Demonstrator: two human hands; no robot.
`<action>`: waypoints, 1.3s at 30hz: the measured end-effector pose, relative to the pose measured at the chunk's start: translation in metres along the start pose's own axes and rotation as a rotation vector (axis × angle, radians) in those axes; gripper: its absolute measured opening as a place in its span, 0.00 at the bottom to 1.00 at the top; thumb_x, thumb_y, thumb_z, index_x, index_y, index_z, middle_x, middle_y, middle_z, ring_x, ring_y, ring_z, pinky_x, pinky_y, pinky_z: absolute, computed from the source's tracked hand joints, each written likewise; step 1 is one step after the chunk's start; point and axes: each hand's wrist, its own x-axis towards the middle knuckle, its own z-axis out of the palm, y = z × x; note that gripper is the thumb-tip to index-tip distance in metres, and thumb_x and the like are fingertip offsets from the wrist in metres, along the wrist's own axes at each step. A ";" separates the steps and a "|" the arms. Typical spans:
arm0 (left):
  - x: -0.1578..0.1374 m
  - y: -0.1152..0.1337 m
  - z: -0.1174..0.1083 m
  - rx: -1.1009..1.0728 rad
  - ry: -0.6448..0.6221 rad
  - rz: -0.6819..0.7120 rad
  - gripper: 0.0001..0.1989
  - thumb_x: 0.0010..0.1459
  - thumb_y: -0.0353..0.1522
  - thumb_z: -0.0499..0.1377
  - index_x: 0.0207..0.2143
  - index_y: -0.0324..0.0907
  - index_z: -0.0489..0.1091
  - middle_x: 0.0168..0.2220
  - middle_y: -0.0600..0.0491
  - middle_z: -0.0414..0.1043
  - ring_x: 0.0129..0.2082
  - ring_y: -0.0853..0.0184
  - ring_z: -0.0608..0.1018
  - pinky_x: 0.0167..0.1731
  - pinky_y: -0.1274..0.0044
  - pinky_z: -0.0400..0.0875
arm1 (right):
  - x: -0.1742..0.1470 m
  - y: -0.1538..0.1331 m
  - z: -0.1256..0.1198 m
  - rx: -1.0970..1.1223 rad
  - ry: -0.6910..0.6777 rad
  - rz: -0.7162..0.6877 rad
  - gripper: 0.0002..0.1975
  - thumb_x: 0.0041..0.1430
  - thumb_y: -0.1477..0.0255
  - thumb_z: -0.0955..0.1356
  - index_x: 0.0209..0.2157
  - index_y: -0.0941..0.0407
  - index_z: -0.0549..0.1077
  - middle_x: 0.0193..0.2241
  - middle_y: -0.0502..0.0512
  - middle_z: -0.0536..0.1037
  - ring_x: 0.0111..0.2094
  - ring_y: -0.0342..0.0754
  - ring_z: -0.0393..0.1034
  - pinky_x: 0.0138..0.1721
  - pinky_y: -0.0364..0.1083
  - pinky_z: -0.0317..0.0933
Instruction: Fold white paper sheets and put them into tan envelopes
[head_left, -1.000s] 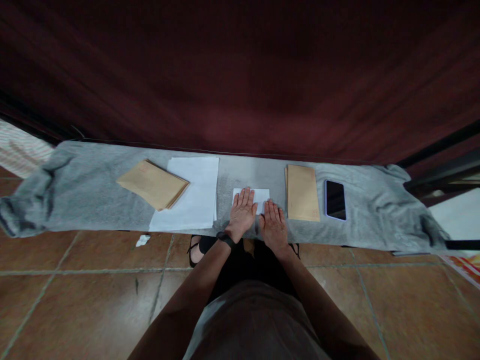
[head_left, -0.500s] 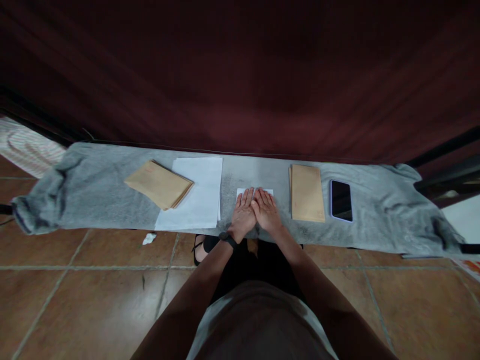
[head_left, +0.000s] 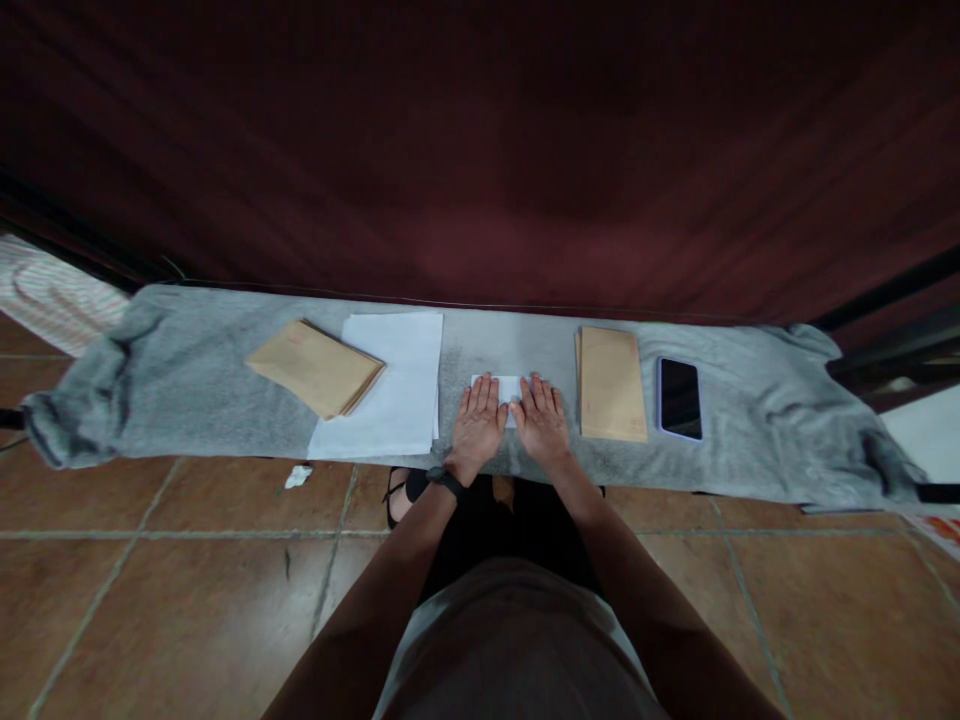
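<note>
A small white piece of paper [head_left: 510,391], apparently folded, lies on the grey cloth [head_left: 517,345] straight in front of me. My left hand [head_left: 478,425] rests flat on its left part, fingers stretched forward. On its right part lies my right hand [head_left: 543,422], also flat with the fingers extended. Both thumbs point inward and a strip of the paper shows between them. The paper's outer ends are mostly covered by my hands.
Left of my hands are white paper sheets [head_left: 405,385], with a stack of brown envelopes [head_left: 315,365] partly on them. To the right lie more brown envelopes [head_left: 611,385] and a phone [head_left: 680,398]. A dark red curtain [head_left: 480,200] hangs behind the narrow cloth-covered surface.
My hands have slid apart from the middle of the small paper, left hand to the left and right hand to the right, uncovering its centre.
</note>
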 end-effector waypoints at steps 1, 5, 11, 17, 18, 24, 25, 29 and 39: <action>-0.001 -0.001 0.000 -0.001 0.008 -0.015 0.30 0.71 0.37 0.40 0.71 0.32 0.49 0.72 0.42 0.47 0.73 0.60 0.49 0.70 0.63 0.47 | -0.001 0.002 0.001 -0.006 0.014 0.006 0.29 0.74 0.62 0.56 0.70 0.62 0.55 0.70 0.67 0.53 0.71 0.60 0.47 0.68 0.61 0.43; -0.003 -0.003 0.001 -0.001 0.032 -0.066 0.31 0.71 0.39 0.41 0.71 0.32 0.49 0.72 0.42 0.47 0.73 0.59 0.49 0.70 0.62 0.47 | -0.004 0.010 0.002 -0.024 0.039 0.038 0.31 0.73 0.61 0.56 0.69 0.64 0.55 0.70 0.68 0.54 0.70 0.60 0.50 0.68 0.61 0.44; -0.005 -0.005 0.004 0.001 0.063 -0.108 0.31 0.71 0.39 0.41 0.71 0.31 0.49 0.72 0.42 0.47 0.73 0.58 0.50 0.70 0.62 0.47 | -0.007 0.020 -0.001 -0.033 0.026 0.053 0.31 0.73 0.62 0.55 0.70 0.64 0.53 0.70 0.63 0.56 0.69 0.60 0.51 0.68 0.60 0.43; -0.006 -0.002 0.004 -0.047 0.107 -0.132 0.32 0.71 0.38 0.42 0.71 0.30 0.48 0.72 0.39 0.47 0.73 0.57 0.49 0.70 0.59 0.47 | -0.006 0.020 -0.002 -0.014 0.002 0.059 0.31 0.73 0.62 0.54 0.70 0.63 0.53 0.70 0.63 0.56 0.70 0.60 0.49 0.68 0.61 0.42; -0.007 0.002 0.003 -0.057 0.114 -0.125 0.31 0.71 0.38 0.42 0.71 0.31 0.48 0.72 0.40 0.47 0.73 0.58 0.49 0.70 0.59 0.47 | -0.006 0.020 -0.003 -0.012 -0.001 0.060 0.31 0.73 0.62 0.54 0.70 0.64 0.52 0.70 0.63 0.55 0.70 0.60 0.49 0.68 0.61 0.42; -0.019 0.032 0.000 -0.073 0.028 0.108 0.29 0.72 0.37 0.40 0.71 0.35 0.50 0.72 0.46 0.49 0.73 0.62 0.49 0.71 0.64 0.46 | -0.007 0.019 -0.006 -0.015 -0.031 0.068 0.31 0.72 0.64 0.56 0.71 0.64 0.51 0.71 0.63 0.54 0.70 0.60 0.46 0.68 0.60 0.41; -0.020 0.033 -0.001 -0.068 0.015 0.112 0.29 0.72 0.37 0.40 0.70 0.34 0.51 0.72 0.46 0.50 0.73 0.62 0.49 0.71 0.64 0.46 | -0.006 0.019 -0.006 -0.018 -0.034 0.070 0.31 0.72 0.64 0.56 0.71 0.64 0.51 0.71 0.63 0.54 0.70 0.60 0.46 0.69 0.60 0.41; -0.025 0.025 -0.003 -0.043 0.013 0.056 0.31 0.72 0.40 0.42 0.70 0.31 0.51 0.72 0.41 0.49 0.72 0.60 0.50 0.70 0.64 0.48 | -0.006 0.019 -0.005 -0.015 -0.029 0.072 0.31 0.73 0.63 0.56 0.71 0.63 0.52 0.71 0.62 0.54 0.70 0.59 0.47 0.68 0.60 0.41; -0.044 0.010 -0.006 -0.023 0.121 -0.146 0.33 0.71 0.41 0.45 0.70 0.27 0.49 0.70 0.34 0.50 0.72 0.52 0.52 0.69 0.58 0.52 | -0.006 0.019 -0.003 0.007 0.005 0.069 0.31 0.73 0.63 0.55 0.70 0.63 0.53 0.70 0.63 0.55 0.70 0.60 0.48 0.68 0.60 0.42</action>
